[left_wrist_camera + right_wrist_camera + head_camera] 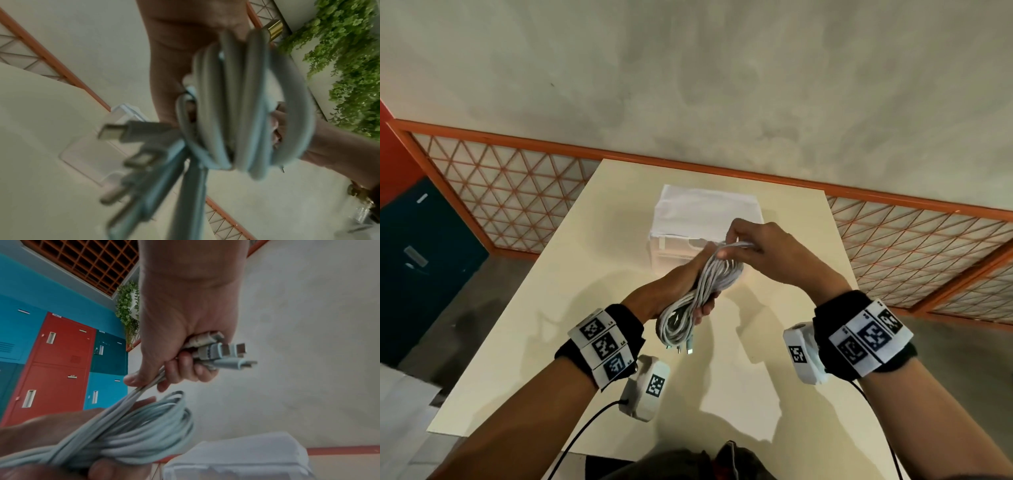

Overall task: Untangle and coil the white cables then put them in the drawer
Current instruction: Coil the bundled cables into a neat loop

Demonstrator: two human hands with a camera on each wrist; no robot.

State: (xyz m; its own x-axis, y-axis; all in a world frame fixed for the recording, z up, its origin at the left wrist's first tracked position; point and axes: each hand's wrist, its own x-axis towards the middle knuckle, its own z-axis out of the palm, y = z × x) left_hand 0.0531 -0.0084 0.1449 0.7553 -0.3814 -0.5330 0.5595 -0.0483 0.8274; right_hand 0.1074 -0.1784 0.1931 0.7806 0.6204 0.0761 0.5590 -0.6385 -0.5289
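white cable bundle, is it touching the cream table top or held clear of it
Apart. The head view shows the bundle of white cables raised in both hands, its shadow cast separately on the cream table top.

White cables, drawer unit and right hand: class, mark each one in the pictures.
white cables (702,291), head view, middle of the coiled bundle.
drawer unit (705,209), head view, its white top.
right hand (763,250), head view, back of the hand.

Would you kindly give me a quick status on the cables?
Left hand grips the cable coil. Right hand pinches the plug ends. Drawer box behind on the table, nothing blocking.
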